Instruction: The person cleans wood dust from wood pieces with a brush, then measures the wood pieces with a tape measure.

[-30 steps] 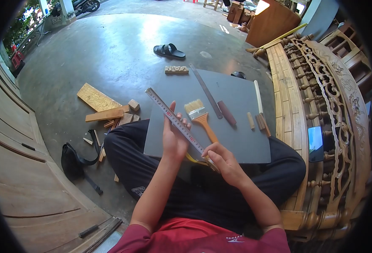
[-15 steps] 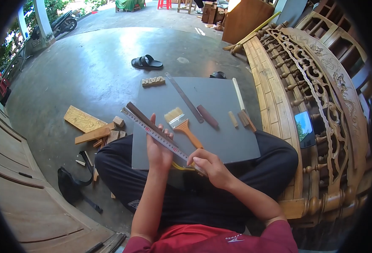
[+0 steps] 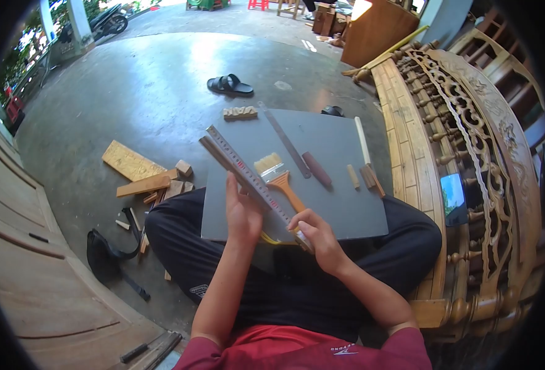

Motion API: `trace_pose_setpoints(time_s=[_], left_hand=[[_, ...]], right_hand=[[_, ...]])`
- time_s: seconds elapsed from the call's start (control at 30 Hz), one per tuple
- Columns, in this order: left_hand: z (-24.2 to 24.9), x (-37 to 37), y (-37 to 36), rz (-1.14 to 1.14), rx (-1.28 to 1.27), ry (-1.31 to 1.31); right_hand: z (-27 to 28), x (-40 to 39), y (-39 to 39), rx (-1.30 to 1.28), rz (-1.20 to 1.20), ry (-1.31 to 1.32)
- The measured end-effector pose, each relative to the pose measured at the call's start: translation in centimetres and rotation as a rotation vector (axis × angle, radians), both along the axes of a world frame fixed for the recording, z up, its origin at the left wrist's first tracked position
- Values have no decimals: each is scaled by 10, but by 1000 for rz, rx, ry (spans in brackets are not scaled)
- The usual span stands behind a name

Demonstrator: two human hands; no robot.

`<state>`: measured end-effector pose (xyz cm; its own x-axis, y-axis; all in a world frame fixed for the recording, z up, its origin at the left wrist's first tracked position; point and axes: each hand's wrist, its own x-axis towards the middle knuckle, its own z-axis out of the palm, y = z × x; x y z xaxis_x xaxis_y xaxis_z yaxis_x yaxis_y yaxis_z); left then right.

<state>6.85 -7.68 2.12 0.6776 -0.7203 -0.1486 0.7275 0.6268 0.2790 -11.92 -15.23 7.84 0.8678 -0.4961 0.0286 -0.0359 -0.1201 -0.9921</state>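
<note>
My left hand (image 3: pixel 243 213) is closed around a dark wooden strip (image 3: pixel 222 155), with its fingers partly behind the strip. A white measuring tape (image 3: pixel 243 169) stretches along the strip, its end at the strip's far tip. My right hand (image 3: pixel 317 239) grips the near end of the tape, where the case is mostly hidden. Both are held over a grey board (image 3: pixel 346 216) across the lap. On the board lie a paintbrush (image 3: pixel 285 183) with an orange handle, a metal ruler (image 3: pixel 285 139), a brown rounded piece (image 3: pixel 317 169) and a carved wooden block (image 3: pixel 240 113).
Small wood pieces (image 3: pixel 353 177) and a pale stick (image 3: pixel 362 140) lie at the board's right. Wood offcuts (image 3: pixel 146 185) and a black bag (image 3: pixel 107 254) are on the floor at left. A carved wooden bench (image 3: pixel 402 142) holding a phone (image 3: pixel 453 198) stands at right. Sandals (image 3: pixel 230 86) lie ahead.
The strip and tape have turned so that the tape now lies on the strip's right side. Both hands have shifted slightly right, and the whole view has shifted too.
</note>
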Motion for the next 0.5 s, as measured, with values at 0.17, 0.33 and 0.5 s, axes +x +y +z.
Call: trace_pose_setpoints(time_s=[0.17,0.33,0.5], left_hand=[[7,6,1,146,162,-192],[10,14,11,137,159,-208],[2,11,10,120,212,-328]], right_hand=[[-5,-3,-3,30,15,14],[0,-6,1,55,64,46],[-4,-4,1,-66,54,54]])
